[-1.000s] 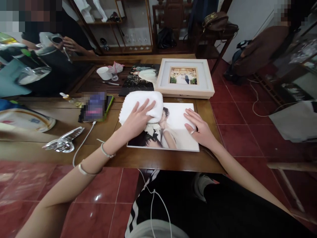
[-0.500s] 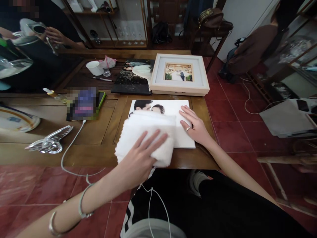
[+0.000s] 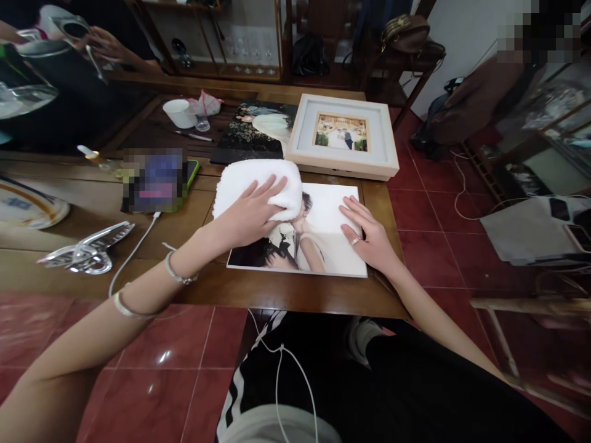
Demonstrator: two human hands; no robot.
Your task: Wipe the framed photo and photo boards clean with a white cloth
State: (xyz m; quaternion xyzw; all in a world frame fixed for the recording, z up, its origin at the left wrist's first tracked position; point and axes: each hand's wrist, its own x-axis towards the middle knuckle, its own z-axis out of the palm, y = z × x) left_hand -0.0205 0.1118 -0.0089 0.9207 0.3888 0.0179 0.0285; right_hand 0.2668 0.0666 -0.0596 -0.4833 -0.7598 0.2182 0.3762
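A large wedding photo print (image 3: pixel 323 246) lies flat on the wooden table (image 3: pixel 286 295). My left hand (image 3: pixel 249 212) lies flat on a folded white towel (image 3: pixel 240 181), fingers spread, pressing it onto the far left part of the print. My right hand (image 3: pixel 367 234), wearing a ring, rests open and flat on the print's right edge.
A white-framed photo (image 3: pixel 342 136) and a dark photo print (image 3: pixel 252 138) lie behind. A phone (image 3: pixel 159 178) with a white cable, a silver butterfly ornament (image 3: pixel 85 252), a plate (image 3: pixel 28 209) and a cup (image 3: pixel 179 112) sit to the left. Other people are at the far left and right.
My left hand slid the towel from the near edge of the print back up to its far left part. My right hand stayed on the right edge.
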